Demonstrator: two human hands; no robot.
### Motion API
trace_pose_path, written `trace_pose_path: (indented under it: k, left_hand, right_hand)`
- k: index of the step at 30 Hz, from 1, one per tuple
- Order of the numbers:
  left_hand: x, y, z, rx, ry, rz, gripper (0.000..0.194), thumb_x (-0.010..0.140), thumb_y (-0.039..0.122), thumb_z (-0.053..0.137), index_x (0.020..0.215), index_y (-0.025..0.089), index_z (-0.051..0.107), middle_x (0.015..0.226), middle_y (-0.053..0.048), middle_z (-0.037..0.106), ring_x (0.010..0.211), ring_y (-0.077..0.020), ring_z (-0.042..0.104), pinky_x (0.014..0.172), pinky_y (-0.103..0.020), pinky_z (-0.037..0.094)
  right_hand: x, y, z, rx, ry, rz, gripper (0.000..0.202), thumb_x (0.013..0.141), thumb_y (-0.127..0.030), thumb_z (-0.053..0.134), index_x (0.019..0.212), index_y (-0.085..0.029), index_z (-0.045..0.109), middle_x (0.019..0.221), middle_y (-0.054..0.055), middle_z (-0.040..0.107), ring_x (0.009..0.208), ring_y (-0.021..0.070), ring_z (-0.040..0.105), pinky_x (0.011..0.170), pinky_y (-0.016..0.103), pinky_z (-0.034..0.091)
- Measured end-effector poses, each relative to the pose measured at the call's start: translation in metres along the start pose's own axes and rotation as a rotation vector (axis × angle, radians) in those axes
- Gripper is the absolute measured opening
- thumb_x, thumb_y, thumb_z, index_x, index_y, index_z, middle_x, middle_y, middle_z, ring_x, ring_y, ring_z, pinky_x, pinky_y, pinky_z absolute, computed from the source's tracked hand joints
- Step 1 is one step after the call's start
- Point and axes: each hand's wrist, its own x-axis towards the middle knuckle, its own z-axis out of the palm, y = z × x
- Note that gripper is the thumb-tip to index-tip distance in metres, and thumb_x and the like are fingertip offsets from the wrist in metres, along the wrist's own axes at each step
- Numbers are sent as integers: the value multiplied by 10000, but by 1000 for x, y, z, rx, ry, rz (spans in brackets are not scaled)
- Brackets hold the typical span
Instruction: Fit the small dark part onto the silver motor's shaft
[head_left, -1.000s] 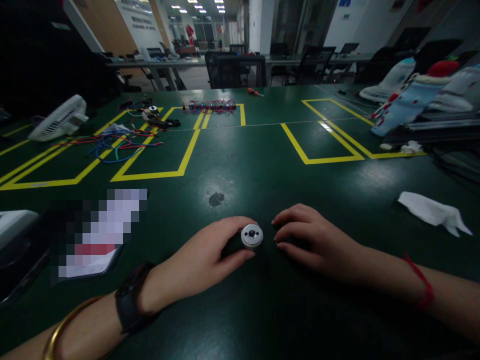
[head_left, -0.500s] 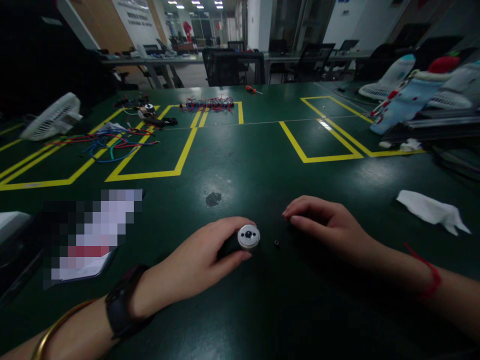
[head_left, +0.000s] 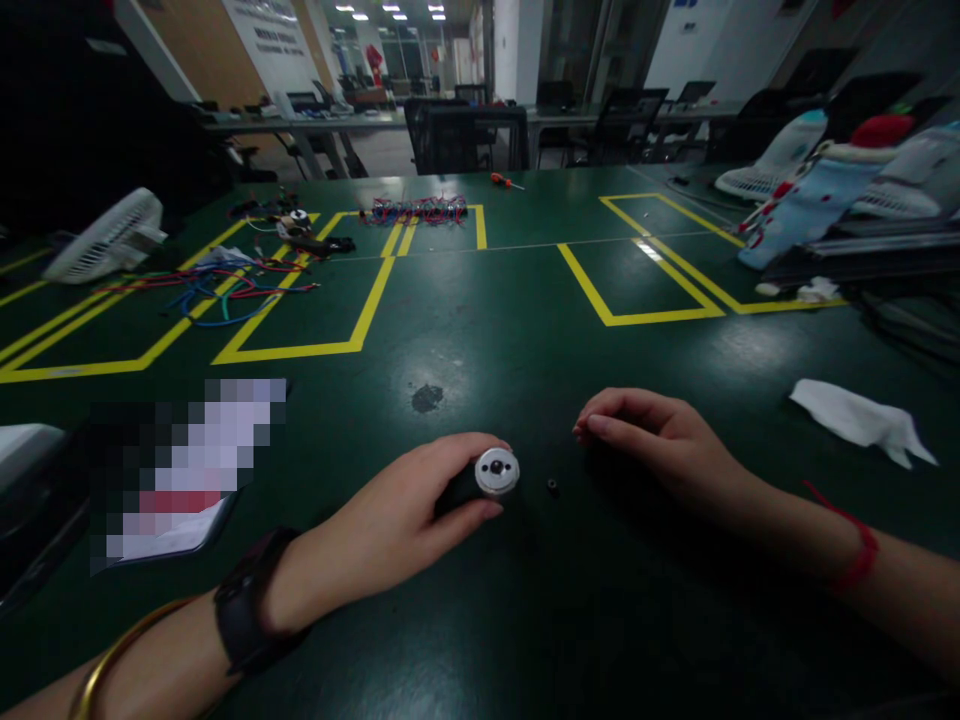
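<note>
A round silver metal part (head_left: 497,471), with a dark centre and two small dark holes in its face, stands upright on the green table. My left hand (head_left: 420,510) wraps round it from the left, thumb in front and fingers behind; its lower body is mostly hidden. To its right, apart from both hands, lies a tiny dark ring-like piece (head_left: 553,486). My right hand (head_left: 660,435) rests near the table farther right, fingers curled and the thumb brought against the index finger. Whatever its fingertips hold, if anything, is too small or hidden to make out.
A phone (head_left: 187,480) with a blurred-out screen lies at left. Loose wires (head_left: 232,285) and a white fan (head_left: 112,235) are beyond it. A screwdriver (head_left: 506,181) lies far back. White tissue (head_left: 862,420) is at right. Yellow tape (head_left: 660,318) marks the table.
My right hand has shifted slightly right, and its thumb has closed in on the index finger. My left hand and the metal part stay in place.
</note>
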Motion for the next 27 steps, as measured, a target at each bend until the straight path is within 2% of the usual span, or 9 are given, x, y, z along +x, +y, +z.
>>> trace_pose_path:
  k: [12,22,27]
  left_hand:
    - [0,1,-1,-8,-3,4,399,907,184,594,1274,280,470,1232,2,592,1092,-182,574,957,-328,462]
    - [0,0,-2,-16,-6,5,396,909,188,596,1273,282,469,1224,6,593,1085,-177,573,950,-321,460]
    - [0,1,-1,-8,-17,-6,397,923,199,585,1285,295,455,1245,19,580,1109,-162,561,970,-308,448]
  right_hand:
    - [-1,0,2,45,16,31,155,848,-371,676,882,-220,683,847,11,668,775,139,607,657,249,457]
    - [-4,1,3,-32,-23,13,140,861,-368,664,881,-232,688,828,-5,651,702,110,577,589,228,435]
    - [-1,5,2,105,91,21,117,856,-354,674,901,-247,687,826,-4,668,748,122,613,647,239,469]
